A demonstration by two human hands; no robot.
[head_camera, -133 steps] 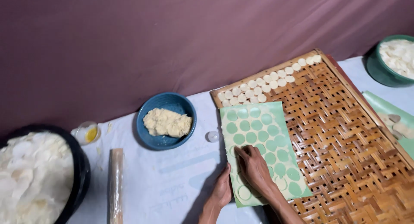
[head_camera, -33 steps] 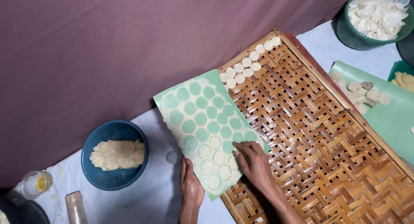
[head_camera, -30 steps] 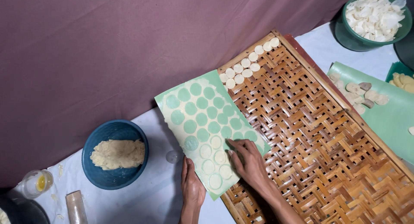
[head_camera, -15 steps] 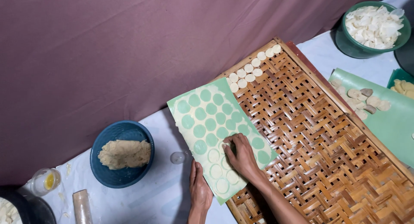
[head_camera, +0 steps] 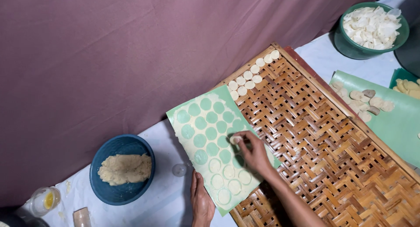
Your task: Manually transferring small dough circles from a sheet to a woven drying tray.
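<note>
A pale green flat plastic sheet [head_camera: 210, 135] is covered by a cream layer of rolled dough dotted with rows of green circular holes, beside a tan-and-brown woven bamboo tray [head_camera: 332, 148] plaited in a herringbone pattern. A row of small off-white dough discs [head_camera: 251, 76] lines the tray's upper left corner. A dark blue round bowl [head_camera: 107, 183] at lower left holds a beige lump, a teal-green round bowl [head_camera: 350, 45] at upper right holds white pieces, and a plain mauve cloth backdrop [head_camera: 109, 56] fills the upper left of the frame.

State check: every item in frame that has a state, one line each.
Right hand: pinching a dough round.
Left hand: flat on green sheet.
Green sheet: part cut-out holes, part rounds left.
Blue bowl: holds dough lump.
Green bowl: full of pale pieces.
Bamboo tray: rounds at top corner.
</note>
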